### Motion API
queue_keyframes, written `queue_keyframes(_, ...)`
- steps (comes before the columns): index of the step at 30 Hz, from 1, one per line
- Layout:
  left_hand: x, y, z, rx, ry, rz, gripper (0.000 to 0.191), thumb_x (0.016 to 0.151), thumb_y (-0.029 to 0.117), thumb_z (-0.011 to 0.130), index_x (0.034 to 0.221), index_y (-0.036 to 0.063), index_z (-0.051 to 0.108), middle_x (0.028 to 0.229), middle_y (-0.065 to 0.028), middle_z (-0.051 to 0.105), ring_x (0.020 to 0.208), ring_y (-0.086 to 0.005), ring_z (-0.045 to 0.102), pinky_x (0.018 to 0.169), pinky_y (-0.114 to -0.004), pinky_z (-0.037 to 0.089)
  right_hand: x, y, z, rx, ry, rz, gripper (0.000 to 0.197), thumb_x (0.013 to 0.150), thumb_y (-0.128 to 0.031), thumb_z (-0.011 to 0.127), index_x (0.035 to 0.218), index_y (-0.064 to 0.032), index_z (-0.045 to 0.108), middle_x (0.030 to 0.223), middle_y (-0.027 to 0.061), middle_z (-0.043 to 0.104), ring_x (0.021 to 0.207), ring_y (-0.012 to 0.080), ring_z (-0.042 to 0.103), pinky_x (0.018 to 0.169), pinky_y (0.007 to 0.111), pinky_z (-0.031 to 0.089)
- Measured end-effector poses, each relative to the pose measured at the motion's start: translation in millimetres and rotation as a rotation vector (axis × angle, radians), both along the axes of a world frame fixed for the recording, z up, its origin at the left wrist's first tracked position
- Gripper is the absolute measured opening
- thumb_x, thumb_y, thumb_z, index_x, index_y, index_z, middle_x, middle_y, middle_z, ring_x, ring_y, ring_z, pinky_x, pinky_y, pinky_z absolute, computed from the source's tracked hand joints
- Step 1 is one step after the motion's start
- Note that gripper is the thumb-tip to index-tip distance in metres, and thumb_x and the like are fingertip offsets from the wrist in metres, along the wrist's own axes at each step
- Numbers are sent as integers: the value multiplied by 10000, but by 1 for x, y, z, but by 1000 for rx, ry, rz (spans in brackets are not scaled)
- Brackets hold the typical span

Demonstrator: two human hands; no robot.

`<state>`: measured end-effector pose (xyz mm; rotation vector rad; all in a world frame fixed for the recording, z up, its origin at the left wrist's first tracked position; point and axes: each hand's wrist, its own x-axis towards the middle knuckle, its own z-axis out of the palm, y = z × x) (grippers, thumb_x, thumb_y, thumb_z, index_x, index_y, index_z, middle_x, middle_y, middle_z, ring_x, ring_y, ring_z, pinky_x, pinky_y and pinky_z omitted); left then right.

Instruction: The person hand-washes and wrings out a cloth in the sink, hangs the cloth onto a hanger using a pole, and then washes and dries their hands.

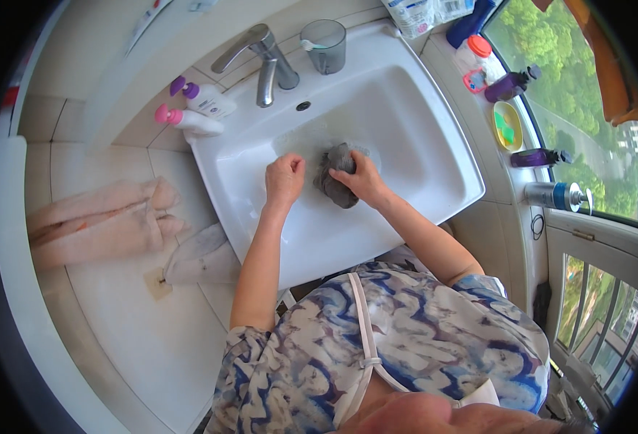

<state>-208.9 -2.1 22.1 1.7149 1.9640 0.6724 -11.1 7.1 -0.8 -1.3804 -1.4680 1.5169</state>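
Below me is a white ceramic washbasin (427,190) with some cloudy, foamy water at its bottom. My right hand (363,182) grips a bunched, wet dark grey cloth (336,187) near the middle of the basin, thumb and fingers on its right side. To the left of the cloth, apart from it, my left hand (286,176) is held over the basin with its fingers curled in; whether anything small is inside cannot be seen. A metal faucet (267,68) stands at the basin's back edge, its spout pointing into the basin.
A grey cup (324,46) with a toothbrush stands right of the faucet. Two pump bottles (210,100) (196,120) stand at the back left corner. Bottles and a yellow soap dish (507,126) line the window ledge. Pink towels (101,222) hang on the left wall.
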Motion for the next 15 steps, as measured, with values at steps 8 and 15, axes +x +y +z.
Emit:
queue_keyframes(8,3,49,131,716,299,58,597,827,136,664,1350,57,389,1252,-215,464,986,-327,579,783,-384,522,-32,27,37,-639,807,-447,324,870,-147,660,1099,13,497,983,131,598,848,239,640,644,362,554)
queue_keyframes(15,-42,130,137,539,804,-58,364,869,107,561,1222,44,499,982,-213,561,842,-375,636,698,-435,551,-70,61,11,-479,623,-169,378,850,-201,690,1113,1,508,958,117,596,735,191,619,569,299,514)
